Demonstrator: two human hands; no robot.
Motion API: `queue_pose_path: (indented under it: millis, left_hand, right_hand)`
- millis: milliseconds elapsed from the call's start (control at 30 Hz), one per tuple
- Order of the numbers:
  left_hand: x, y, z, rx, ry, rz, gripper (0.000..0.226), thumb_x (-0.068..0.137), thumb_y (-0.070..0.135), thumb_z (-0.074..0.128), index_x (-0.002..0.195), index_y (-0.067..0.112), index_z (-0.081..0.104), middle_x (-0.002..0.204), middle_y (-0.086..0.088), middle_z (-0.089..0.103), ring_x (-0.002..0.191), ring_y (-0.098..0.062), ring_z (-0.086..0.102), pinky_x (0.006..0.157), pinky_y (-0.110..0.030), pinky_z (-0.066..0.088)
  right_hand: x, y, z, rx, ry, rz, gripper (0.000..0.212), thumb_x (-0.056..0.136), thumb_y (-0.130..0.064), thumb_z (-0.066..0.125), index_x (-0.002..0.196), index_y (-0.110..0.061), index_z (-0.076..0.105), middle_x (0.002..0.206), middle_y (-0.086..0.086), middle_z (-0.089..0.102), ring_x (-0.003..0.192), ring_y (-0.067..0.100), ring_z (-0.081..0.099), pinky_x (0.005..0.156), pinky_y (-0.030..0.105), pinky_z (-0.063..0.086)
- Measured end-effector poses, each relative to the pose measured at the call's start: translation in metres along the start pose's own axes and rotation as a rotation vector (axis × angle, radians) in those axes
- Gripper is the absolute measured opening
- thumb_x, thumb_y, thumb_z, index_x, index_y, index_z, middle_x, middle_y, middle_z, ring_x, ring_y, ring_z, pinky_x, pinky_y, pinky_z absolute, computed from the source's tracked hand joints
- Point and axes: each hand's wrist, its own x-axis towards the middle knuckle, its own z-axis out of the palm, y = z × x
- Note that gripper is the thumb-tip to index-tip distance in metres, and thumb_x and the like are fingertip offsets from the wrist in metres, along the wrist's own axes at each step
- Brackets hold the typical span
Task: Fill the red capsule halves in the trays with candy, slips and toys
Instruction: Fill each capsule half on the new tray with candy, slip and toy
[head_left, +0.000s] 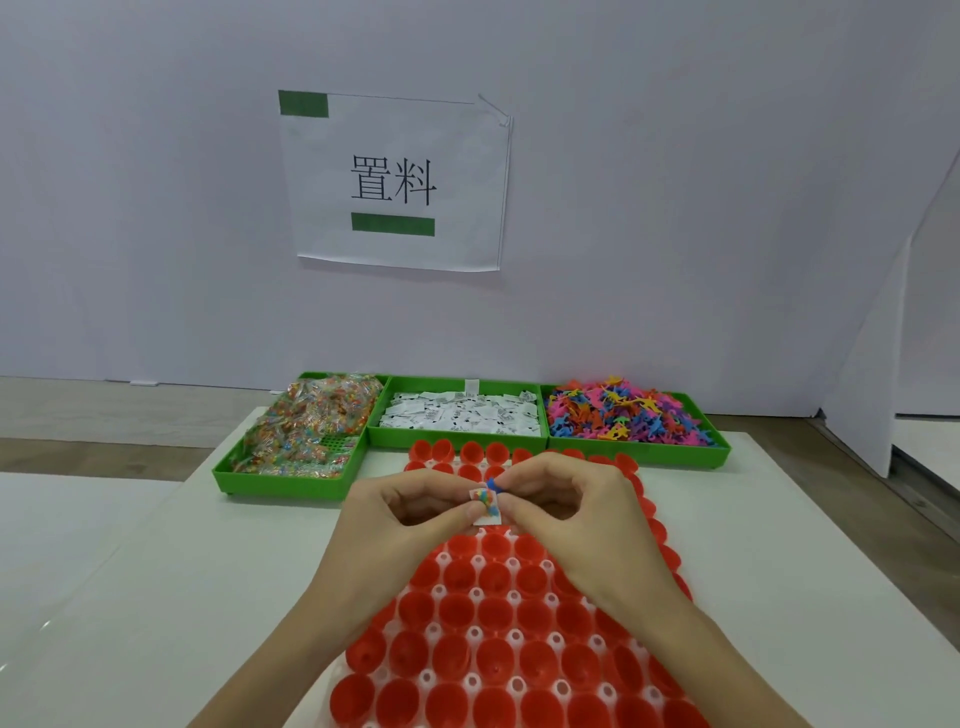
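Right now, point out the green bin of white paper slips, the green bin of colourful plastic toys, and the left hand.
Slip bin (457, 439), head view, front wall.
Toy bin (644, 453), head view, front wall.
Left hand (400, 512), head view, back.

A white paper sign (397, 182) hangs on the pale wall (675, 208) straight ahead, printed with two large black characters. One strip of green tape (303, 103) holds its upper left corner, another green strip (392, 224) sits below the characters, and its upper right corner curls away from the wall. A white surface (779, 545) stretches out below. To the left, a band of brownish floor (104, 415) shows behind it.
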Motion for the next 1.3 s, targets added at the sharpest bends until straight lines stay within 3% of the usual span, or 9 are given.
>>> queue_pose_path:
  millis: [267, 467, 567, 667, 767, 933, 1033, 1200, 1300]
  left_hand:
    - [0.001, -0.001, -0.002, 0.036, 0.028, 0.063, 0.02, 0.075, 0.016, 0.088, 0.092, 0.026, 0.083, 0.09, -0.001, 0.081, 0.086, -0.018, 0.078, 0.079, -0.023, 0.061]
    - [0.003, 0.001, -0.01, 0.196, -0.011, 0.186, 0.021, 0.08, 0.013, 0.086, 0.099, 0.02, 0.082, 0.092, 0.004, 0.081, 0.088, -0.014, 0.078, 0.082, -0.026, 0.061]
    - [0.011, 0.007, -0.019, 0.208, 0.051, 0.22, 0.02, 0.081, 0.013, 0.084, 0.1, 0.02, 0.082, 0.092, 0.005, 0.081, 0.088, -0.013, 0.078, 0.081, -0.022, 0.06]
    - [0.031, 0.004, -0.037, 0.129, 0.137, 0.146, 0.015, 0.088, 0.02, 0.079, 0.102, 0.024, 0.081, 0.093, 0.004, 0.081, 0.088, -0.014, 0.078, 0.078, -0.019, 0.059]
    - [0.057, -0.018, -0.055, 0.496, 0.236, 0.179, 0.015, 0.095, 0.018, 0.072, 0.108, 0.021, 0.079, 0.098, 0.011, 0.079, 0.09, -0.002, 0.072, 0.082, -0.016, 0.056]
    - [0.068, -0.057, -0.06, 0.638, 0.146, 0.167, 0.017, 0.095, 0.013, 0.071, 0.109, 0.017, 0.08, 0.105, 0.008, 0.078, 0.092, 0.011, 0.066, 0.084, -0.003, 0.048]
    - [0.071, -0.068, -0.064, 0.656, 0.111, 0.18, 0.014, 0.093, 0.015, 0.075, 0.105, 0.017, 0.081, 0.103, 0.009, 0.078, 0.093, 0.005, 0.069, 0.085, -0.005, 0.05]
    - [0.072, -0.073, -0.068, 0.701, 0.1, 0.216, 0.015, 0.091, 0.013, 0.075, 0.104, 0.016, 0.082, 0.1, 0.011, 0.077, 0.084, 0.014, 0.064, 0.084, -0.004, 0.05]
    - [0.074, -0.074, -0.067, 0.741, 0.098, 0.237, 0.012, 0.09, 0.015, 0.078, 0.101, 0.014, 0.082, 0.096, 0.006, 0.078, 0.081, 0.003, 0.068, 0.082, -0.011, 0.056]
  right_hand:
    - [-0.002, -0.001, -0.004, 0.076, -0.065, 0.02, 0.012, 0.092, -0.024, 0.075, 0.098, -0.03, 0.081, 0.089, -0.011, 0.079, 0.086, 0.007, 0.075, 0.077, 0.017, 0.057]
    - [0.007, -0.002, -0.001, -0.028, -0.111, 0.01, 0.017, 0.087, -0.023, 0.081, 0.102, -0.03, 0.079, 0.09, -0.011, 0.079, 0.088, 0.004, 0.075, 0.085, 0.025, 0.06]
    - [0.033, -0.011, 0.003, -0.041, -0.176, 0.018, 0.011, 0.086, -0.026, 0.082, 0.096, -0.028, 0.08, 0.086, -0.012, 0.079, 0.084, 0.004, 0.075, 0.082, 0.022, 0.06]
    - [0.071, -0.013, 0.012, -0.083, -0.137, 0.024, 0.01, 0.083, -0.022, 0.084, 0.092, -0.024, 0.08, 0.083, -0.01, 0.078, 0.079, 0.003, 0.074, 0.077, 0.017, 0.059]
    - [0.105, -0.006, 0.024, -0.07, -0.08, 0.081, 0.012, 0.084, -0.018, 0.082, 0.095, -0.016, 0.08, 0.082, -0.004, 0.078, 0.075, 0.004, 0.073, 0.069, 0.013, 0.056]
    - [0.126, 0.018, 0.059, -0.124, -0.114, 0.141, 0.01, 0.084, -0.015, 0.082, 0.093, -0.013, 0.079, 0.083, 0.002, 0.078, 0.072, 0.009, 0.071, 0.071, 0.024, 0.057]
    - [0.129, 0.03, 0.072, -0.165, -0.129, 0.168, 0.009, 0.084, -0.017, 0.08, 0.093, -0.014, 0.079, 0.084, 0.0, 0.077, 0.072, 0.01, 0.071, 0.077, 0.028, 0.06]
    - [0.131, 0.035, 0.076, -0.134, -0.148, 0.213, 0.006, 0.086, -0.012, 0.078, 0.091, -0.015, 0.076, 0.084, 0.004, 0.077, 0.073, 0.02, 0.075, 0.075, 0.031, 0.063]
    - [0.132, 0.038, 0.077, -0.136, -0.109, 0.211, 0.006, 0.086, -0.011, 0.077, 0.092, -0.014, 0.076, 0.08, 0.005, 0.077, 0.07, 0.018, 0.075, 0.075, 0.032, 0.064]
